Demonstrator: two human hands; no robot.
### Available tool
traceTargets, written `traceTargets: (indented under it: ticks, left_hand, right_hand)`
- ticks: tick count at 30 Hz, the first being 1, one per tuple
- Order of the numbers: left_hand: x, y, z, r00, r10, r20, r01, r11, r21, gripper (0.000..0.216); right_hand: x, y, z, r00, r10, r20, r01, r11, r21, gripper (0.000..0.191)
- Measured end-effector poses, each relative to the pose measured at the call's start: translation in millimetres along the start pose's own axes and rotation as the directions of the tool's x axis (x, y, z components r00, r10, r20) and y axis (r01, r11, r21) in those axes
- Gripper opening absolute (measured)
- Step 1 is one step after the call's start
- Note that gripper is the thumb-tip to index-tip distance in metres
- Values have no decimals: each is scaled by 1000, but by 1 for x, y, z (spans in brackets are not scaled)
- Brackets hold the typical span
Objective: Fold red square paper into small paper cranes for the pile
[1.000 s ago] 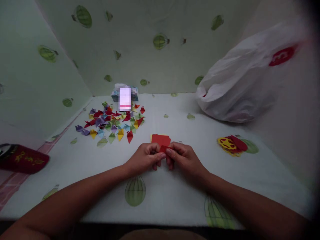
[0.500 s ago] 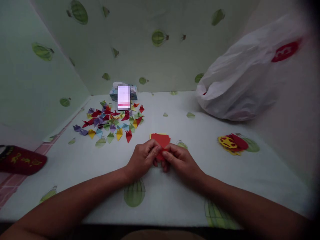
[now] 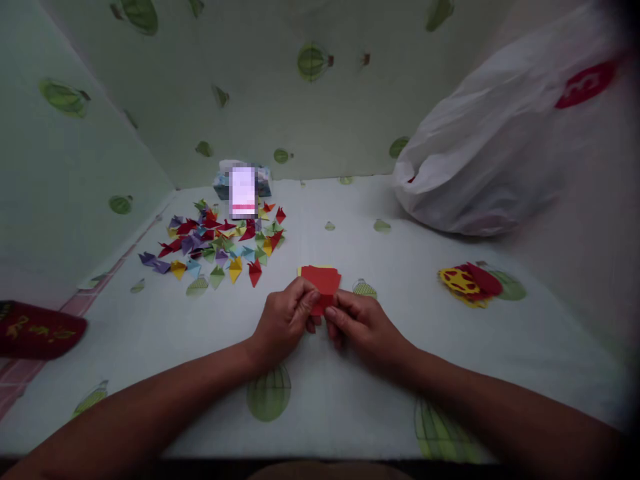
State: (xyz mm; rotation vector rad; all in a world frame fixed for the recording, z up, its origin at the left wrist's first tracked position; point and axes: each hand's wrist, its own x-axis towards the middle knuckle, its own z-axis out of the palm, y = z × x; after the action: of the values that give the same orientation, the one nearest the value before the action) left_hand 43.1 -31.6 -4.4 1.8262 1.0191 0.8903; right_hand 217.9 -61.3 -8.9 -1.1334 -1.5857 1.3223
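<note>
In the head view, a small piece of red paper (image 3: 325, 305) is held low between my two hands, over the middle of the table. My left hand (image 3: 286, 319) pinches its left side, thumb on top. My right hand (image 3: 364, 325) is closed at its right edge, with thumb and forefinger together. Just beyond the fingertips lie red paper squares (image 3: 321, 276), with a yellow edge showing at their left corner. Where the held paper ends and those squares begin is hard to make out, and my fingers hide part of it.
Several folded paper cranes (image 3: 215, 243) in many colours lie at the back left. Behind them are a tissue box (image 3: 264, 180) and a blurred-out phone (image 3: 243, 192). A white plastic bag (image 3: 465, 167) stands right, yellow and red cut-outs (image 3: 465, 283) before it. A dark red can (image 3: 43, 331) is left.
The view has shifted slightly. My right fingers have drawn a little away from my left, and more of the red paper shows between my hands.
</note>
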Motion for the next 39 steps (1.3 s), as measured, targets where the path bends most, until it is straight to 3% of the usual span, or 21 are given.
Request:
traceTargets:
  ticks: [6,13,19,26,32,39]
  left_hand:
    - [4,0,0,978,-185,97,205,944,-258,16]
    - [4,3,3,932,-331,147,362,841,-402,18]
    - [6,1,3,938,-321,132,346,830,-439,19]
    - [5,2,1,964,-259,63,265,897,-355,26]
    - [4,1,1,965,-253,76,263,904,-338,28]
    - [4,1,2,965,-255,58,258,899,-354,30]
  right_hand:
    - [0,2,-4,1000,-15,-24,14,998,-54,26]
    - [3,7,-6,978,-59,-200,49,997,-55,13]
    - [3,3,-10,981,-21,-191,15,999,-31,14]
    - [3,2,-9,978,0,-209,6,1000,30,12]
    - [4,3,-9,982,-6,-188,10,1000,17,12]
    - [4,4,-6,977,65,-201,-43,993,113,14]
